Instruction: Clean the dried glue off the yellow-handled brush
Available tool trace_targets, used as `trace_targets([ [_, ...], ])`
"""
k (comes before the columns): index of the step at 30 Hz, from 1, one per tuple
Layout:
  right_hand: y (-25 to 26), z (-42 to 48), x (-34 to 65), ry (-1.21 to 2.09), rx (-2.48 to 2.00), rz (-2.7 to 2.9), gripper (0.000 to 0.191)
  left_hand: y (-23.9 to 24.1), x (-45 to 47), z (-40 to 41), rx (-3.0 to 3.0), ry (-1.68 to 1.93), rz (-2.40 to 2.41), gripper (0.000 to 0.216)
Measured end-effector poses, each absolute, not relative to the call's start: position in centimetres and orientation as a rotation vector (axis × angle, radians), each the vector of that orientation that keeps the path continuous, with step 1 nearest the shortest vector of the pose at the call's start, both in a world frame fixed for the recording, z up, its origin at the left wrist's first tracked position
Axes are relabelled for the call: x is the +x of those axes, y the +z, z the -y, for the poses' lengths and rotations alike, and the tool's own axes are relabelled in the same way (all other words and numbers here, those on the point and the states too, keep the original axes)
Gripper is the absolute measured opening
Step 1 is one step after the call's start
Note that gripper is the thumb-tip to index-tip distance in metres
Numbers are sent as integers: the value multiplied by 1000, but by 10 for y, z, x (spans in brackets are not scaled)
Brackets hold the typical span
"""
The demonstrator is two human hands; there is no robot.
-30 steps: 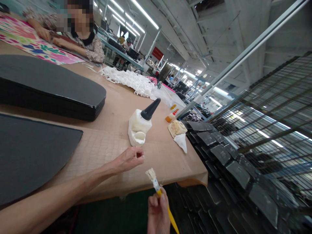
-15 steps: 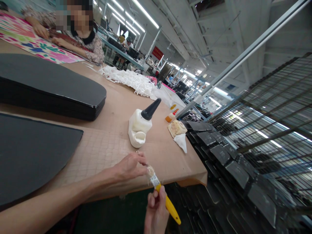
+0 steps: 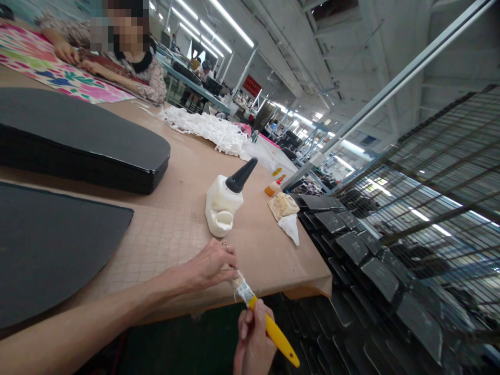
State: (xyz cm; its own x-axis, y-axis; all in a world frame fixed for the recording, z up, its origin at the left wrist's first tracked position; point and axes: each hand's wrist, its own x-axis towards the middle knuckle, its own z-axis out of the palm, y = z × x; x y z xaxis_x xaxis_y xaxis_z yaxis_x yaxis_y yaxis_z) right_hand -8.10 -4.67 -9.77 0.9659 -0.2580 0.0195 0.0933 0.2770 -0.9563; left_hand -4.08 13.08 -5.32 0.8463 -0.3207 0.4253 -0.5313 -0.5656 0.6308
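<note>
My right hand (image 3: pixel 253 339) at the bottom middle grips the yellow handle of a small glue brush (image 3: pixel 273 333), its bristles pointing up and left. My left hand (image 3: pixel 209 264) reaches across the brown table edge (image 3: pixel 304 284) and pinches the pale bristle tip (image 3: pixel 238 280) between its fingertips. A ring shows on one left finger. Just beyond the left hand stands a white glue bottle (image 3: pixel 222 203) with a black cone nozzle.
A black curved board (image 3: pixel 50 245) lies at the left, a stack of similar black boards (image 3: pixel 78 140) behind it. A crumpled rag (image 3: pixel 284 207), a small orange bottle (image 3: pixel 273 187) and white shredded strips (image 3: pixel 207 127) lie farther off. Black pieces (image 3: pixel 351 245) fill wire racks right. Another person sits at the far end.
My left hand has moved down and right from the table onto the brush tip and closed on the bristles. The brush has tilted, its handle swinging out to the right.
</note>
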Motion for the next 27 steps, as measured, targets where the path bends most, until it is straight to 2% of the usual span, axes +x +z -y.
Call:
trace_targets([
  [9,-93,41,-89,-359,-1434,-143,31,-69,-33,-126,2300,404,510,7],
  [14,-92,53,-87,-350,-1246,-232,36,-68,-27,-143,2192,403,241,9],
  [16,-91,56,-82,-242,-1120,-301,37,-64,-31,-143,2073,361,248,14],
  [18,-90,54,-76,-159,-1018,-330,30,-60,-39,-137,2000,357,310,19],
  [21,-90,46,-71,-125,-947,-319,24,-58,-52,-124,2042,397,334,10],
  [27,-87,33,-76,-165,-983,-321,30,-64,-52,-113,2145,350,329,15],
])
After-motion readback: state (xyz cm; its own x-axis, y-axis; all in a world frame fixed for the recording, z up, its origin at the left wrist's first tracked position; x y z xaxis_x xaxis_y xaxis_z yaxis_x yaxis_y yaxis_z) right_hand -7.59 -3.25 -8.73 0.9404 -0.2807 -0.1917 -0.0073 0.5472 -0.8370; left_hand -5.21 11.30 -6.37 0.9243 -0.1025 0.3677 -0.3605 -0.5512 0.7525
